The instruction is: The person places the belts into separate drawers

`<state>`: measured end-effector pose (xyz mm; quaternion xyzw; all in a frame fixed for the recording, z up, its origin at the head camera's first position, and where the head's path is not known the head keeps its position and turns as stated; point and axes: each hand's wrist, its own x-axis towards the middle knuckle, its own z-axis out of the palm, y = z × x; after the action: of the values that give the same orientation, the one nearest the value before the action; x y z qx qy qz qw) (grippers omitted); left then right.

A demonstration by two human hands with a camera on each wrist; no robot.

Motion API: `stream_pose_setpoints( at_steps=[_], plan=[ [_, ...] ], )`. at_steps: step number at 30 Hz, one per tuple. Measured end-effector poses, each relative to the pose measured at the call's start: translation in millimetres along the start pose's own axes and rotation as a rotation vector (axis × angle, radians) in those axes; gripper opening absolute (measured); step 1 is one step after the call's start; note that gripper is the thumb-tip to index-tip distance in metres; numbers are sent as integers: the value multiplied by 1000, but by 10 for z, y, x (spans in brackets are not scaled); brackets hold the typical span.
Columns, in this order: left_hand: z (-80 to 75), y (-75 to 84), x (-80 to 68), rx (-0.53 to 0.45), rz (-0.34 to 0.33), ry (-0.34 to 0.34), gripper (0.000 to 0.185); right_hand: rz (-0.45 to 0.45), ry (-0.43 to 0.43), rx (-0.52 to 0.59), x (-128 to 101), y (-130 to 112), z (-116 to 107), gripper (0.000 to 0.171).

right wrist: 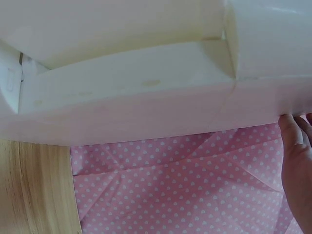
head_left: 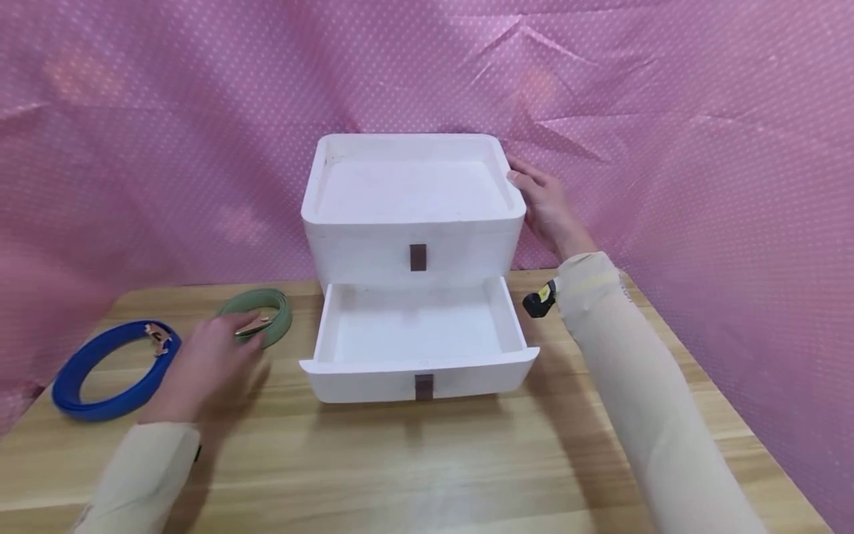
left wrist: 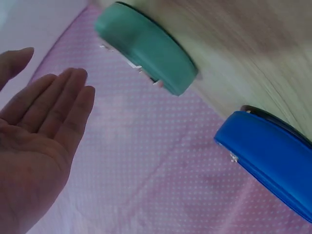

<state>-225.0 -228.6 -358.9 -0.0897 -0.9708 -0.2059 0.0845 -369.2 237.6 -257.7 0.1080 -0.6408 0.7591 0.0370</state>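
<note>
A white two-drawer storage box (head_left: 414, 233) stands at the back of the table, its lower drawer (head_left: 427, 326) pulled out with a bare floor. My right hand (head_left: 548, 211) rests against the box's right side near the top rim, its fingers reaching along the wall (right wrist: 295, 141). To the left of the box lies a coiled green belt (head_left: 280, 326) with a gold-coloured buckle. My left hand (head_left: 210, 360), blurred in the head view, reaches over near this belt. In the left wrist view, the left hand's fingers (left wrist: 63, 100) are extended, with nothing in the palm, beside the green belt.
A coiled blue belt (head_left: 107, 408) with a rose-gold buckle lies at the table's left, beside my left forearm. Behind the wooden table (head_left: 373, 475) hangs a pink dotted cloth (head_left: 233, 111). A small black-and-yellow object (head_left: 539, 300) shows at my right sleeve.
</note>
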Motion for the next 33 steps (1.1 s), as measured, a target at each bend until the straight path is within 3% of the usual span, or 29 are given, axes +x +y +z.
stream_pose_setpoints(
  at_steps=[6, 13, 17, 21, 26, 33],
  plan=[
    [153, -46, 191, 56, 53, 47, 16, 4, 16, 11, -3, -11, 4, 50],
    [168, -54, 353, 108, -34, -74, 23, 5, 26, 31, 17, -22, 19, 50],
    [184, -79, 423, 126, -77, -110, 32, 16, 25, 50, 23, -20, 18, 50],
    [215, -121, 472, 130, -76, -135, 32, 22, 21, 33, 5, -22, 7, 51],
    [261, -195, 524, 112, -52, -135, 20, 14, 17, 23, 3, -27, 7, 51],
    [289, -300, 569, 112, -5, -135, 37, 22, 15, 38, 13, -29, 11, 52]
  ],
)
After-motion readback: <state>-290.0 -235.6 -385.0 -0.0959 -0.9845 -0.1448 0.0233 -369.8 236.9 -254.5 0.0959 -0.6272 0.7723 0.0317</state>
